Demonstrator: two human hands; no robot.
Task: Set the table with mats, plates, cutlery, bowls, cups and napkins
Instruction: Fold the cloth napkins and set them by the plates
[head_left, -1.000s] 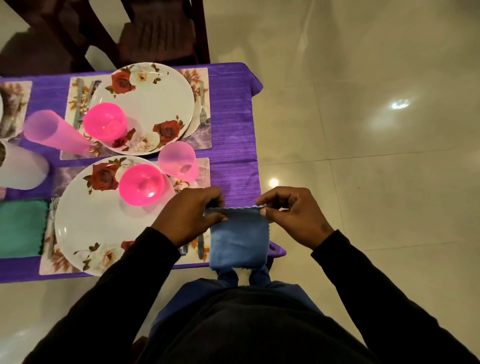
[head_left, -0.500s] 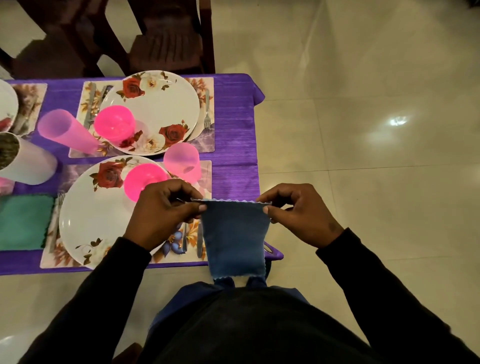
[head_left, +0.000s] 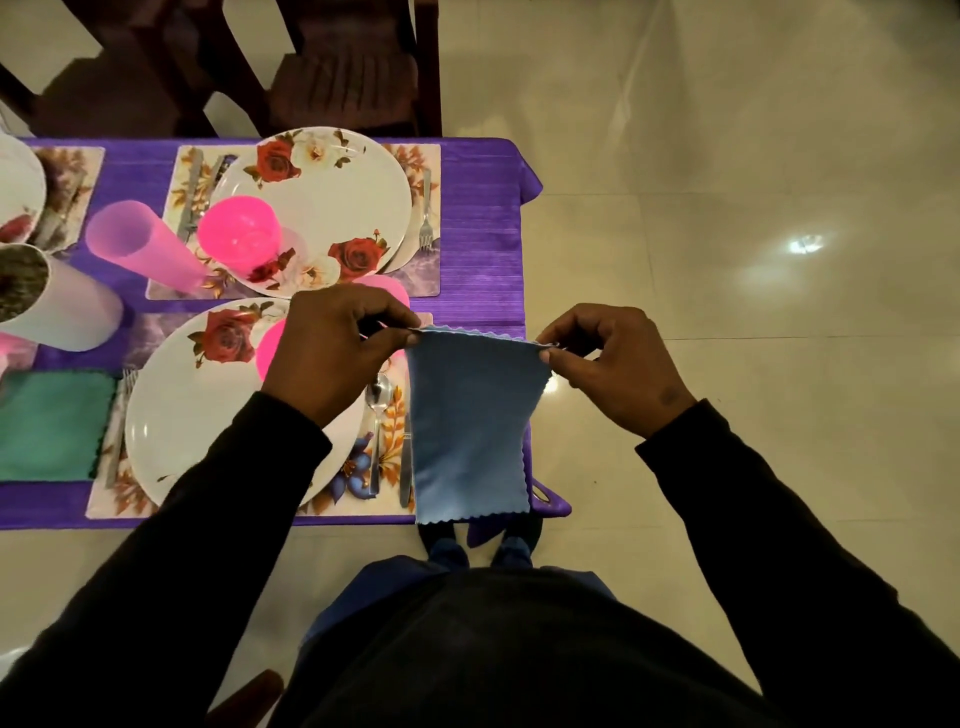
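A blue napkin (head_left: 470, 426) hangs over the table's near right corner. My left hand (head_left: 332, 353) pinches its top left corner and my right hand (head_left: 613, 364) pinches its top right corner. Under my left arm lies a rose-patterned plate (head_left: 182, 415) on a floral mat (head_left: 384, 467), with a pink bowl (head_left: 270, 348) partly hidden by my left hand. A spoon (head_left: 376, 415) and a knife (head_left: 405, 467) lie on the mat beside the napkin. A green napkin (head_left: 49, 426) lies left of that plate.
Farther back, a second plate (head_left: 332, 208) holds a pink bowl (head_left: 241, 234), with a fork (head_left: 426, 208) to its right and a pink cup (head_left: 135, 244) to its left. A white cup (head_left: 57, 301) stands at left. Purple cloth (head_left: 478, 234) covers the table. A dark chair (head_left: 343, 73) stands behind.
The napkin has been unfolded longer and stretched wider between my hands, which moved apart and slightly forward over the table corner.
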